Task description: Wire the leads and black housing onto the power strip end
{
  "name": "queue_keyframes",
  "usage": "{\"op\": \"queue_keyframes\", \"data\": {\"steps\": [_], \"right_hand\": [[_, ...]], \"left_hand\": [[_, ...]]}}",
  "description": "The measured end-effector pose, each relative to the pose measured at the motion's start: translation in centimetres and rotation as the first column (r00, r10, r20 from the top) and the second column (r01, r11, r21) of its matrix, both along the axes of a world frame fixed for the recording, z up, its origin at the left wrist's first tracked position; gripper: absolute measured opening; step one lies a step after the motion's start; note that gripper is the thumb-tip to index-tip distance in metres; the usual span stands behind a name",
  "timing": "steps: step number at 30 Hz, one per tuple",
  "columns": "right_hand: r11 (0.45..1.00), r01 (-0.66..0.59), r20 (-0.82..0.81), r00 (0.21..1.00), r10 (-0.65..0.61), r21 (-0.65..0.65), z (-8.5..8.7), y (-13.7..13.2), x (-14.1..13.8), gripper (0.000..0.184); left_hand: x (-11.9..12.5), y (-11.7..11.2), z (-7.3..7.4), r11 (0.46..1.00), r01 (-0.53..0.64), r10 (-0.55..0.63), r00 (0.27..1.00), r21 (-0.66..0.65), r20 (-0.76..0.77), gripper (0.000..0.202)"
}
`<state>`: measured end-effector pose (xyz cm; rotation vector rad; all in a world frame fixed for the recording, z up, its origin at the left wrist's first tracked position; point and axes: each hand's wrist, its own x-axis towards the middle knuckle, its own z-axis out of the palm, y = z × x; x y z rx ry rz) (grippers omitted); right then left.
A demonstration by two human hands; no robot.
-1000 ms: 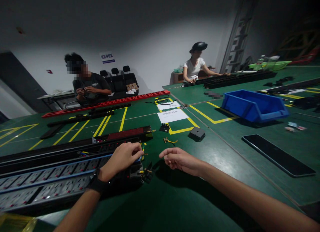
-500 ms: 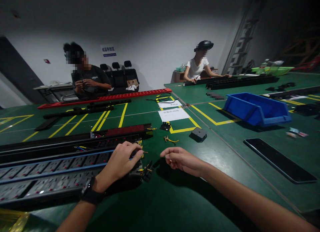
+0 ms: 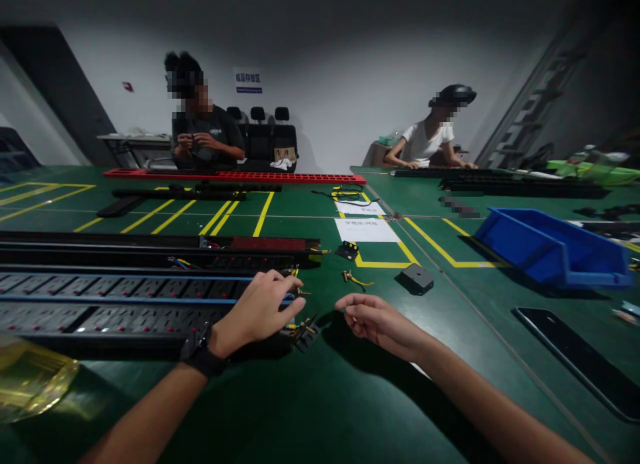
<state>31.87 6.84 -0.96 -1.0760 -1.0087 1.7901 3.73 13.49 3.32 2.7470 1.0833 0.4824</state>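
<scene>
My left hand [image 3: 265, 309], a black watch on its wrist, lies over the right ends of two socket strips. Its thumb and fingers are apart beside a short wire end [image 3: 303, 293]. One power strip [image 3: 135, 289] has blue edges; the nearer power strip [image 3: 130, 319] shows red-marked sockets too. A black end piece [image 3: 306, 331] with yellow-green wire hangs at the nearer strip's end. Above the table, to the right, my right hand [image 3: 375, 317] is closed, thumb and index pressed together. Whatever it may hold is hidden. A yellow wire with a metal lug [image 3: 354, 278] lies beyond it.
A black box [image 3: 416, 278], a black bracket [image 3: 349, 251] and paper labels [image 3: 367, 230] lie ahead. At right are a blue bin [image 3: 545, 251] and a phone [image 3: 575, 357]. A yellowish transparent roll [image 3: 35, 377] sits at left. Two people work across the table.
The view has swung left, so the scene sits farther right in the picture. Both hands keep nearly the same places and poses by the strip ends.
</scene>
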Motion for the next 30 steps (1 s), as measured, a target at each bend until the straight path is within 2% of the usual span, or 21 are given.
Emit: {"op": "queue_keyframes", "data": {"steps": [6, 19, 30], "right_hand": [[1.000, -0.016, 0.037, 0.999, 0.015, 0.014, -0.03, -0.07, -0.01, 0.036], [1.000, -0.018, 0.018, 1.000, 0.018, -0.004, -0.08, -0.09, 0.07, 0.037], [0.999, -0.022, 0.017, 1.000, 0.021, 0.031, -0.24, -0.01, 0.02, 0.032]], "left_hand": [[0.05, -0.23, 0.23, 1.000, 0.018, -0.018, 0.999, -0.013, -0.027, 0.030], [0.45, -0.64, 0.47, 1.000, -0.008, 0.009, 0.990, 0.007, -0.140, 0.045], [0.40, -0.19, 0.10, 1.000, 0.005, -0.006, 0.996, -0.012, -0.086, 0.029]]}}
